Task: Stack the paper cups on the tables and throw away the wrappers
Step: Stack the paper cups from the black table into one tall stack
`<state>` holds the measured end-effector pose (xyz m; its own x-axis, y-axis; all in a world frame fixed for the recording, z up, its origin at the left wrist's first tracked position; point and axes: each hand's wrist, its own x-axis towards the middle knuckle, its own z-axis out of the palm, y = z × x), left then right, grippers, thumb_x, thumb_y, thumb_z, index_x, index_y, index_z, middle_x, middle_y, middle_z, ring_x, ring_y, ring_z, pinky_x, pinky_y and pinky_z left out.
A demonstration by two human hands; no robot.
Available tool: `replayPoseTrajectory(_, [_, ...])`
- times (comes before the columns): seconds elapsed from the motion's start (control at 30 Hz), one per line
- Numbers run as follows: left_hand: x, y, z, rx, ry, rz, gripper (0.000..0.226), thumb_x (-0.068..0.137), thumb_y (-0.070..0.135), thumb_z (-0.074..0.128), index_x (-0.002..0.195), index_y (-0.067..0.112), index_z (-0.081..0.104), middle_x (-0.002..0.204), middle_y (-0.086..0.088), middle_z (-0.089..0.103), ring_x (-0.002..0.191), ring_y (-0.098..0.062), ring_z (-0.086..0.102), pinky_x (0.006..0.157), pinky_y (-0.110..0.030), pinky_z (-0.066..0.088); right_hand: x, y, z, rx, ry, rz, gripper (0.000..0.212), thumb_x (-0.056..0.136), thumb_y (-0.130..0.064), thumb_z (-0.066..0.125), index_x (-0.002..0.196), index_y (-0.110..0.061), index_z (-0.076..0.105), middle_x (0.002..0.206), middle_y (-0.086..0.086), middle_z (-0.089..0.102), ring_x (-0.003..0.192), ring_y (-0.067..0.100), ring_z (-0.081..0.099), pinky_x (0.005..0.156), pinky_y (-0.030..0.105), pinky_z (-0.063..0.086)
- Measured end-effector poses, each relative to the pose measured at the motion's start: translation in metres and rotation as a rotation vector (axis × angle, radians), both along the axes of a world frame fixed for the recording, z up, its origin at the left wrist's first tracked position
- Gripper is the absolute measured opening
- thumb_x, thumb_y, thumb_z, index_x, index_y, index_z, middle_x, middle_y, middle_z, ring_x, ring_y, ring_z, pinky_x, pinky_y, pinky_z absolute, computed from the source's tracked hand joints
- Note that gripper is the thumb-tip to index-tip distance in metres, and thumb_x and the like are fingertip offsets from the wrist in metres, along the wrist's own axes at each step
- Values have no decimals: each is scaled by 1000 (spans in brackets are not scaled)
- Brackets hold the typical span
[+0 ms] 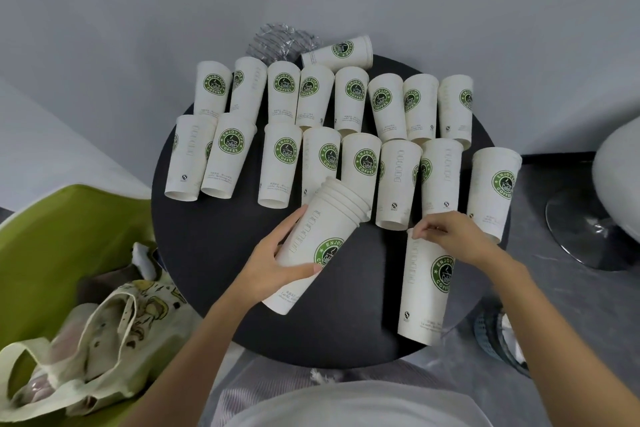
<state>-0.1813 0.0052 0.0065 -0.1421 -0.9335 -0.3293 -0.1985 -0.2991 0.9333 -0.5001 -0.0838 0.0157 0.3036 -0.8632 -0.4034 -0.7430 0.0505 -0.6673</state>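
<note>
Several white paper cups with green coffee logos stand upside down in two rows on the round black table (214, 243). My left hand (277, 263) grips a tilted stack of nested cups (320, 243) above the table's front. My right hand (450, 236) pinches the top edge of a single upside-down cup (424, 288) near the front right. One cup (337, 52) lies on its side at the back. A crumpled clear plastic wrapper (277, 42) lies behind the back row.
A green chair (52, 236) at the left holds a cream tote bag (114, 329). At the right stands a white chair (616, 163) on a chrome base, and a blue mesh bin (495, 333) sits beside the table.
</note>
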Motion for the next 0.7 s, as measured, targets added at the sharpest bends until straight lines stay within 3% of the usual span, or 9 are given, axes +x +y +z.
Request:
replayPoseTrajectory(0.13, [6,-2,4,-3,4,-11,90,74,5,82,142,44,38,136,25,53,122,2,54,88,-16,51,3,-2,16,-37,-112,-32,22,89,-8,61,77,-24,70,87,-16,70,86,-4,62,84,11,42])
replayPoseTrajectory(0.27, [17,-4,6,-10,-7,-28,91,74,6,83,145,42,37,138,24,52,125,-2,53,96,-25,50,17,-6,43,-111,-365,-184,19,90,-5,59,79,-17,69,73,-21,69,71,-10,58,69,4,41])
replayPoseTrajectory(0.37, [28,-4,8,-10,-16,-42,92,74,7,83,147,39,36,140,22,51,127,-5,52,99,-29,49,26,-13,59,-244,-502,-327,20,90,-3,56,81,-17,67,72,-24,68,73,-10,57,71,4,41])
replayPoseTrajectory(0.53, [44,-4,9,-14,-34,-50,91,74,6,82,145,40,38,139,23,52,127,-3,52,99,-28,49,38,-26,73,-516,-576,-562,24,91,-7,55,83,-26,66,77,-25,67,83,-5,57,79,9,41])
replayPoseTrajectory(0.7, [52,-5,12,-21,-29,-57,90,74,2,82,144,39,39,138,26,52,127,0,51,96,-20,49,60,-37,75,-629,-648,-674,22,91,-8,53,85,-26,65,82,-17,64,82,0,55,79,14,40])
